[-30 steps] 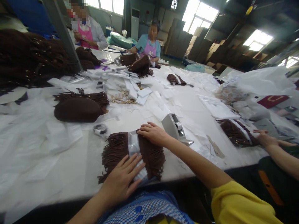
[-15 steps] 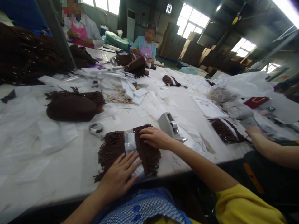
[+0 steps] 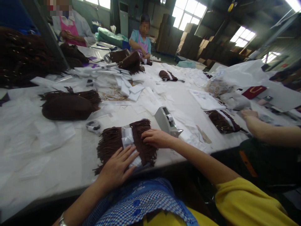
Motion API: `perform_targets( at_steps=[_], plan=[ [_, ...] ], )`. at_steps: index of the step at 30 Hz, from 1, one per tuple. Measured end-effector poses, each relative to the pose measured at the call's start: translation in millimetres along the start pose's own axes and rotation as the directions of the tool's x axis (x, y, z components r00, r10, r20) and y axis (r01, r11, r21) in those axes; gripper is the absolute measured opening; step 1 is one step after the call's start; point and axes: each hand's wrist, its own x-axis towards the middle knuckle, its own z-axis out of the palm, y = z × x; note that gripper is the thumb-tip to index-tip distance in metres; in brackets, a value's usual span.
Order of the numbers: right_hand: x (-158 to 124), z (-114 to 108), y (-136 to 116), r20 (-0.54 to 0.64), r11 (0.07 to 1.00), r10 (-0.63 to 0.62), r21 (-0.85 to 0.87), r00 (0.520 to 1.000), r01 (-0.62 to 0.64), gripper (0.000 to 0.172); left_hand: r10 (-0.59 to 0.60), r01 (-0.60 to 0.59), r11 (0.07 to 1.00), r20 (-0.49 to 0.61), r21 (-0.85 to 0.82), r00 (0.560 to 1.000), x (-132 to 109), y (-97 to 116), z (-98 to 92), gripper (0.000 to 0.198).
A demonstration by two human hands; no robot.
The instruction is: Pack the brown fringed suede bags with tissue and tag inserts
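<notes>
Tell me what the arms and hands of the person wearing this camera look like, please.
Both the left hand and the right hand are ungloved, with five-fingered human shapes. A shiny, silvery band circles the left wrist. The right forearm is bare up to a loose yellow sleeve; the left sleeve is out of view.

White-topped table (image 3: 181, 97) under the fingers (image 3: 129, 152), running on well beyond them. Grey post (image 3: 44, 31) slants up, ahead and left of fingers. Far past fingertips: tall pale cabinet (image 3: 124, 23), stacked brown cartons (image 3: 163, 34). High ahead-right of fingers: bright paned windows (image 3: 194, 9), dim roof (image 3: 235, 18), lit tube (image 3: 293, 5).
</notes>
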Motion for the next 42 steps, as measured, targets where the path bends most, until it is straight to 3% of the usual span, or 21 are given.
perform_targets(
  at_steps=[3,5,7,9,12,16,19,22,24,26,29,32,37,39,42],
  plan=[
    [-22.6,-0.4,15.7,0.117,0.973,0.202,-0.142,0.972,-0.185,0.016,-0.007,0.006,1.0,0.023,0.023,1.0,-0.4,-0.2,1.3,0.056],
    [-35.0,-4.3,18.7,0.126,0.935,0.311,-0.217,0.942,-0.28,0.017,-0.011,0.01,1.0,0.029,0.023,1.0,-0.6,-0.4,2.0,0.056],
    [-35.3,-5.9,8.8,0.053,0.945,0.288,-0.179,0.956,-0.274,0.027,-0.015,0.015,1.0,0.031,0.02,0.999,-0.7,-0.5,2.3,0.057],
    [-24.9,-3.0,-7.1,-0.034,0.981,0.176,-0.08,0.984,-0.178,0.034,-0.015,0.014,1.0,0.033,0.019,0.999,-0.7,-0.3,2.1,0.057],
    [-11.6,4.7,-17.0,0.002,0.999,0.045,-0.008,0.999,-0.045,0.03,-0.012,0.012,1.0,0.034,0.01,0.999,-0.7,0.2,1.3,0.057],
    [-28.8,5.0,4.3,0.159,0.962,0.24,-0.168,0.958,-0.214,0.018,-0.01,0.009,1.0,0.044,0.024,0.999,-0.7,0.3,1.2,0.057],
    [-41.5,-0.4,6.2,0.095,0.927,0.328,-0.225,0.94,-0.3,0.024,-0.008,0.006,0.999,0.048,0.049,0.999,-0.6,-0.3,2.6,0.057],
    [-33.4,-0.1,-16.4,-0.053,0.974,0.197,-0.103,0.979,-0.202,0.036,-0.014,0.012,0.999,0.044,0.051,0.999,-0.7,-1.0,3.8,0.058],
    [-25.8,2.7,-30.2,-0.065,0.999,0.047,0.014,0.997,-0.046,0.029,-0.015,0.012,0.999,0.057,0.051,0.998,-0.9,-1.2,3.9,0.058],
    [-26.0,4.2,-32.8,-0.03,0.997,-0.029,0.077,0.999,0.031,0.023,-0.017,0.013,0.999,0.074,0.053,0.997,-1.0,-1.0,3.5,0.057],
    [-41.5,-0.5,-21.6,0.01,0.992,0.121,-0.035,0.993,-0.121,0.019,-0.021,0.018,0.999,0.08,0.047,0.997,-0.5,-0.4,2.5,0.057],
    [-52.9,-9.8,-24.0,-0.061,0.959,0.247,-0.125,0.967,-0.253,0.02,-0.025,0.023,0.999,0.071,0.032,0.997,0.2,0.0,2.0,0.057],
    [-34.9,-2.3,-70.3,-0.072,0.996,-0.049,0.065,0.996,0.053,0.025,-0.033,0.032,0.999,0.069,0.011,0.997,0.3,0.0,1.8,0.057],
    [-32.1,8.1,-76.2,-0.058,0.996,-0.063,0.052,0.996,0.066,0.024,-0.03,0.03,1.0,0.074,0.002,0.997,0.3,0.5,1.0,0.057],
    [-45.5,17.3,-60.4,-0.063,0.999,0.033,-0.008,0.997,-0.034,0.025,-0.028,0.029,1.0,0.077,-0.007,0.997,0.3,1.2,-0.3,0.056]
  ],
)
